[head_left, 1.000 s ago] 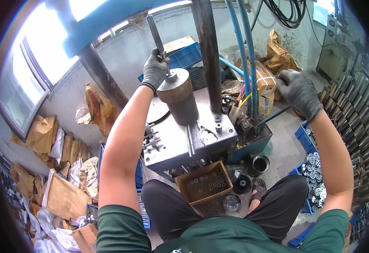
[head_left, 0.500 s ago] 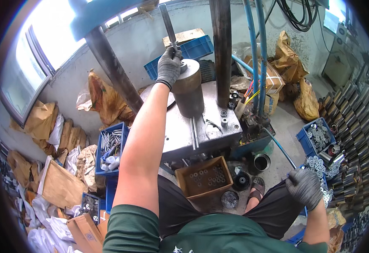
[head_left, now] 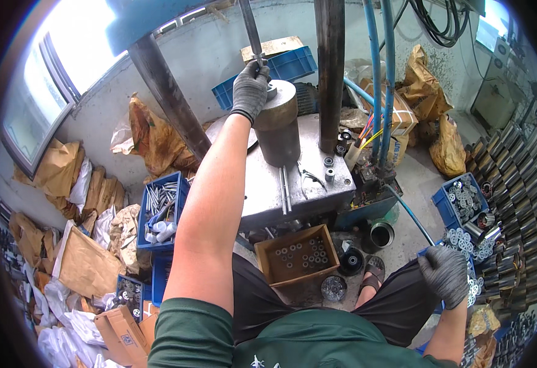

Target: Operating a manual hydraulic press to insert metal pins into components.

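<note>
My left hand (head_left: pixel 250 93), in a grey glove, reaches up beside a thick upright metal cylinder (head_left: pixel 281 138). Its fingers close around a small metal piece at the lower end of a dark rod (head_left: pixel 251 29); the fingers partly hide it. A ring-shaped part (head_left: pixel 271 91) lies on the cylinder's top, close to that hand. The cylinder stands on a steel press table (head_left: pixel 259 196) between two dark posts. Beside my right knee, my gloved right hand (head_left: pixel 444 275) is curled at the end of a blue lever (head_left: pixel 413 216); its fingertips are hidden.
Two thin rods (head_left: pixel 284 190), pliers (head_left: pixel 310 179) and small bearings (head_left: pixel 329 174) lie on the press table. Beneath is a wooden box (head_left: pixel 296 276) with small rings. A blue crate of metal pins (head_left: pixel 162 197) sits left. Stacked tubes (head_left: pixel 514 202) line the right.
The view has shifted slightly, so the press and the rod sit a little higher and farther right. Both hands keep their places on the things they hold.
</note>
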{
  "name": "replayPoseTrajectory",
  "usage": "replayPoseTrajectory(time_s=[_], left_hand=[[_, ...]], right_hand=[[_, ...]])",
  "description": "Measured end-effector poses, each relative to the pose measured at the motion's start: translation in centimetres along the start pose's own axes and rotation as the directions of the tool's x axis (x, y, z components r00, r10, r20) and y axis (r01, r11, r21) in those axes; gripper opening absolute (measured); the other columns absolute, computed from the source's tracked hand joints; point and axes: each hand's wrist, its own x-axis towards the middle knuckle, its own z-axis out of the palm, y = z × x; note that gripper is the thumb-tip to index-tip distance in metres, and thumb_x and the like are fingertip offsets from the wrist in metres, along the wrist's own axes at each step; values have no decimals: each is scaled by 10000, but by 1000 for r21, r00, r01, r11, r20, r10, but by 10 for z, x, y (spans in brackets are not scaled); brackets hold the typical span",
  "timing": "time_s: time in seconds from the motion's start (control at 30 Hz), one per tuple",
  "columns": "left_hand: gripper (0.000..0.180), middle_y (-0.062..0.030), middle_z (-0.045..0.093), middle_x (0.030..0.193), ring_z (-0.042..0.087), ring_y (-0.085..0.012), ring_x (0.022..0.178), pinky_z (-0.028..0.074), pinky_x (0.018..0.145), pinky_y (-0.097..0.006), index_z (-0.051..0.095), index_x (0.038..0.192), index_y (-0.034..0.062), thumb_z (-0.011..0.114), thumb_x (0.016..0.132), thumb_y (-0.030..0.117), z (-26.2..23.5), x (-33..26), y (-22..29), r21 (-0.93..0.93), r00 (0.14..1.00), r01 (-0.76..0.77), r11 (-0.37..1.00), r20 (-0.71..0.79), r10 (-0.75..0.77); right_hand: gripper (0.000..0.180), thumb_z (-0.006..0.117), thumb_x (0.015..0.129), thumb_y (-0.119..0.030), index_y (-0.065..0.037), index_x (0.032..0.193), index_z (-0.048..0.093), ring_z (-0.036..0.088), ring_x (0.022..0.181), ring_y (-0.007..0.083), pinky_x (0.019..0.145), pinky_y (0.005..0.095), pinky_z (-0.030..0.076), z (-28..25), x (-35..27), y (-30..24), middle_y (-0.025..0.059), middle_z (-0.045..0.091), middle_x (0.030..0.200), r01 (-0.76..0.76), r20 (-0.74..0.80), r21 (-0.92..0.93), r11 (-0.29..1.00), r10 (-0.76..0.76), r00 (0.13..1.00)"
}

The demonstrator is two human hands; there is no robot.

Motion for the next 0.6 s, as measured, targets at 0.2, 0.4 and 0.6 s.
replayPoseTrajectory(time_s=[0.2,0.4,0.6], left_hand=[[254,-70,710,857,661,-137,770,549,743,-317,706,1236,105,627,1021,213,2,0,-2,-29,1000,14,999,-1,-14],[261,-62,711,859,645,-124,762,546,744,-307,709,1242,98,640,1014,207,0,0,3,-32,1000,28,999,5,-28],[201,-27,694,861,606,-96,723,544,703,-255,717,1186,39,638,1012,102,2,-7,11,-67,1000,22,997,7,-22]], right_hand=[[232,721,841,-225,-35,735,639,638,709,429,640,515,497,0,1,-1,226,613,707,-20,-10,3,1000,20,1000],[227,727,835,-213,-30,734,637,631,701,430,634,511,491,-1,1,-2,226,609,708,-14,-32,1,1000,14,999],[225,733,831,-206,-27,733,638,630,692,430,630,511,491,-4,3,-3,226,608,702,-19,-58,26,999,20,998]])
